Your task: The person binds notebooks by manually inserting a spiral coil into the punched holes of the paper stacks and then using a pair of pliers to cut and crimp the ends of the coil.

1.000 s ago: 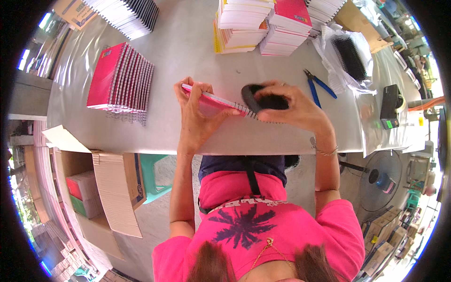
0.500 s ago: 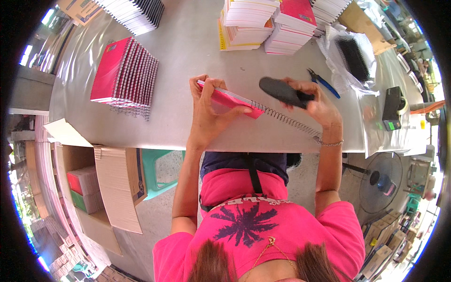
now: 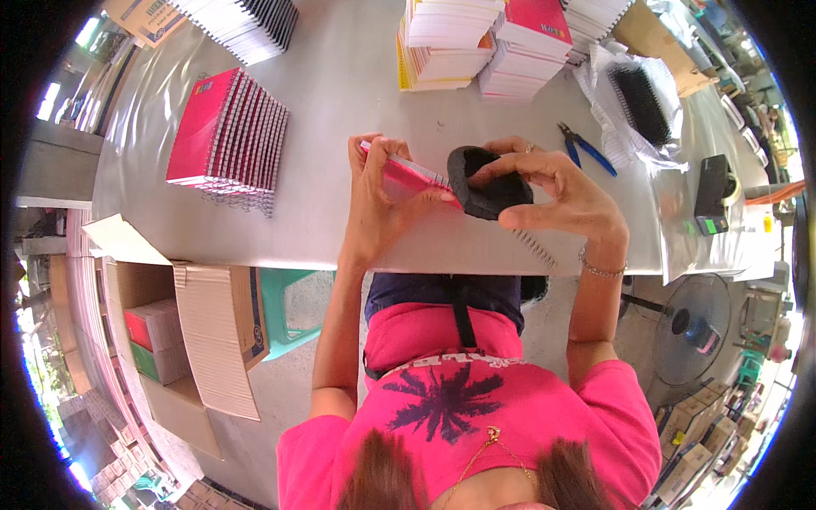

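My left hand [image 3: 367,212] grips a thin notebook with a pink-red cover [image 3: 404,176], held tilted above the table near its front edge. A loose metal spiral coil [image 3: 537,248] runs from the notebook's right end; its middle is hidden behind a black oval pad. That pad [image 3: 491,202] is in my right hand [image 3: 574,191], fingers and thumb curled around it, close against the notebook's right end. I cannot tell whether the pad touches the coil. To the left stands a stack of red spiral notebooks [image 3: 202,136], with coil ends sticking out at its lower side.
Blue-handled pliers [image 3: 589,155] lie right of my right hand, near a plastic bag [image 3: 671,93] of black coils. Paper stacks [image 3: 446,64] and black-coiled notebooks [image 3: 246,34] stand at the back. A black tape dispenser [image 3: 711,197] sits right. An open carton [image 3: 212,331] stands below left.
My right hand has moved left and turned the black pad, bringing it against the notebook's end and over part of the coil. My left hand keeps its hold on the notebook.
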Available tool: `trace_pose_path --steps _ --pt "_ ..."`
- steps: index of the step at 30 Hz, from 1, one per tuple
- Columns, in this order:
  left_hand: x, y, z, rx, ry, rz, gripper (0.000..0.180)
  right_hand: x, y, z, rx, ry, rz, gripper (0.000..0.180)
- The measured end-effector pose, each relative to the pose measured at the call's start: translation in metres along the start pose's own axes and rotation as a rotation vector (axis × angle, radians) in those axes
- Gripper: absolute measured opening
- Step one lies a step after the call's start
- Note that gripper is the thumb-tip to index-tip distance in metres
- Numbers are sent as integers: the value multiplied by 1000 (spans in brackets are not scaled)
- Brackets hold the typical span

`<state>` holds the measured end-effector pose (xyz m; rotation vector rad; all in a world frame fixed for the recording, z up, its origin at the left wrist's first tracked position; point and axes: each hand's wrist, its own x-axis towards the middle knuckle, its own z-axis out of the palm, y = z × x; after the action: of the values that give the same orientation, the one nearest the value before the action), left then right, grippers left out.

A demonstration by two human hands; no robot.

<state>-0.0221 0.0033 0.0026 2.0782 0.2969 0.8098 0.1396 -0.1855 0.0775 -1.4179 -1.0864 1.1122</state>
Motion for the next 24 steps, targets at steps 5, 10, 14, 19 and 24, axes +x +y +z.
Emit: trace_pose_path --steps 5,10,14,19,24 --pt "-8 0 -1 39 -7 43 62 11 -3 7 -189 108 197 54" --pt "1 4 -1 -16 8 -10 62 -1 3 7 -64 48 -72 51" --pt "-12 -2 6 -2 12 -20 62 7 -10 15 -339 59 45 61" --pt "-10 -16 12 -287 32 -152 79 0 -13 20 -260 -47 -24 63" --pt "-21 -11 12 -233 26 -98 95 34 22 3 -429 247 153 52"
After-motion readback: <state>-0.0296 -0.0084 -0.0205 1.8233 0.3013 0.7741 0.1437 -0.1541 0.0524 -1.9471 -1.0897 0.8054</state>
